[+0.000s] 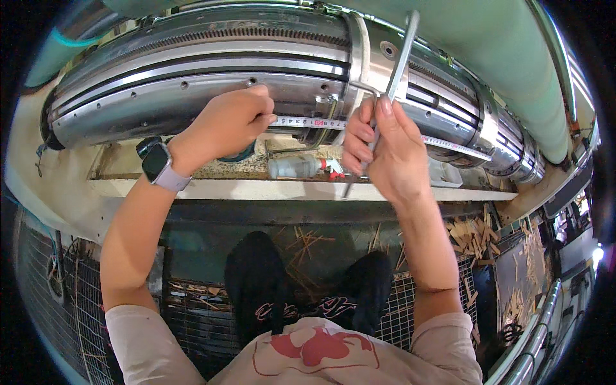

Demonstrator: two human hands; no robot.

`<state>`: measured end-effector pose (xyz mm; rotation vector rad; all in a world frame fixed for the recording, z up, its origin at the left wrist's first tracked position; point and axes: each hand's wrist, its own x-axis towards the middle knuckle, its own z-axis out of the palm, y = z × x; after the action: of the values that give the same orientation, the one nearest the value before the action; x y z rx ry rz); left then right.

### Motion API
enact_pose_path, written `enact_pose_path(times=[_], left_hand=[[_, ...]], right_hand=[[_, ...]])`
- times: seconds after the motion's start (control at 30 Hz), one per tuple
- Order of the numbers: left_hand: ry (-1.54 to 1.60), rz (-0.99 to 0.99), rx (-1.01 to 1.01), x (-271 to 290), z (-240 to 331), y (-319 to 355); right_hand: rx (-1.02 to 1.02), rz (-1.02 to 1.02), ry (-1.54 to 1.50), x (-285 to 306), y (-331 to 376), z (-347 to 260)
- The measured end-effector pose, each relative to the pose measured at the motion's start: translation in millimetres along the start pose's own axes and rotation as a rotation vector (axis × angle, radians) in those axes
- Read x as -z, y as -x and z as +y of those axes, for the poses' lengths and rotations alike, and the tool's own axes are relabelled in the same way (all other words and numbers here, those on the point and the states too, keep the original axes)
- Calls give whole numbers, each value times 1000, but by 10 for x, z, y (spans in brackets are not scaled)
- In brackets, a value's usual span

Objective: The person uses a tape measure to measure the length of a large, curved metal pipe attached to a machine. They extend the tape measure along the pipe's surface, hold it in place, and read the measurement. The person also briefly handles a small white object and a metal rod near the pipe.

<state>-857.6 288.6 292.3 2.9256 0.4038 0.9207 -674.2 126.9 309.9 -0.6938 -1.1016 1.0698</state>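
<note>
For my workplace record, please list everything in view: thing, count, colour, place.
Slotted cylinder: 1, silver, across top.
Large roller: 1, pale green, upper right.
Measuring strip: 1, white, along cylinder.
Bar tool: 1, silver, right of centre.
Ledge: 1, cream, below cylinder.
Spray bottle: 1, translucent and red, behind ledge.
Wood strips: many, tan, mostly lower right.
Watch: 1, dark and lilac, left side.
Shirt: 1, pale, red print, bottom.
Trousers: 1, black, bottom centre.
Left grip: 1, bare, at measuring strip.
Right grip: 1, bare, around bar tool.

Both forearms (136,221) stretched forward; left hand (236,117) curled; right hand (393,146) clenched, thumb pointing away from body.
</note>
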Motion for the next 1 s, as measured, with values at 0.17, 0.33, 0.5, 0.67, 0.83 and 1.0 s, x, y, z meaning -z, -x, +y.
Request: enact_pose_path(times=[0.17,0.33,0.5,0.67,0.83,1.0], left_hand=[[32,-13,-13,72,33,-20],[24,-32,-4,53,27,-65],[9,-63,23,77,53,-73],[33,-69,9,68,26,-68],[47,-31,-6,52,1,-60],[-13,-45,-14,66,-2,-47]], right_hand=[[64,200,1065,755,198,-471],[257,258,1557,1292,65,-1043],[241,91,1605,1590,-230,-1282],[226,-5,1489,1682,-346,-1357],[288,-41,1743,1651,-428,-1477],[334,-96,1880,1616,-509,-1579]])
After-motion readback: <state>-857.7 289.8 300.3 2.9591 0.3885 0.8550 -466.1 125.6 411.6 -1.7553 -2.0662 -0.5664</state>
